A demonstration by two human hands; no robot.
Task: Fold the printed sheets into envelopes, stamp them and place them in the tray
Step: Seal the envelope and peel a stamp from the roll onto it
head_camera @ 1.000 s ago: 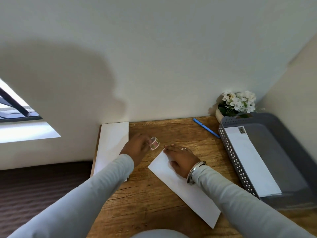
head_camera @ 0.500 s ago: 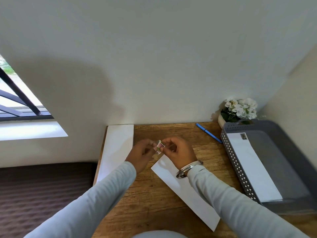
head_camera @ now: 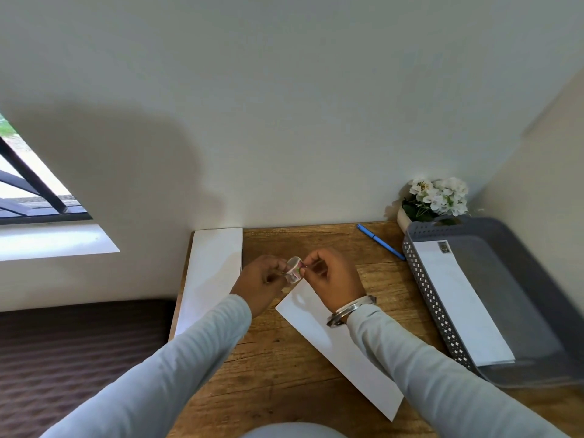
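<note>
A small roll of stamps [head_camera: 294, 270] is held above the wooden desk [head_camera: 284, 368]. My left hand [head_camera: 259, 281] grips the roll from the left. My right hand [head_camera: 331, 278] pinches the roll's free end from the right. Under my right wrist a white folded envelope [head_camera: 341, 349] lies slanted on the desk. A stack of white sheets [head_camera: 211, 273] rests along the desk's left edge. The grey perforated tray [head_camera: 534, 298] at the right holds one stamped envelope [head_camera: 458, 298].
A blue pen [head_camera: 380, 242] lies near the back of the desk. A pot of white flowers [head_camera: 433, 200] stands in the back corner beside the tray. Walls close the desk at the back and right. A window is at the left.
My right hand lifted off the envelope and came up to the stamp roll, where it now pinches the roll's end. My left hand kept hold of the roll.
</note>
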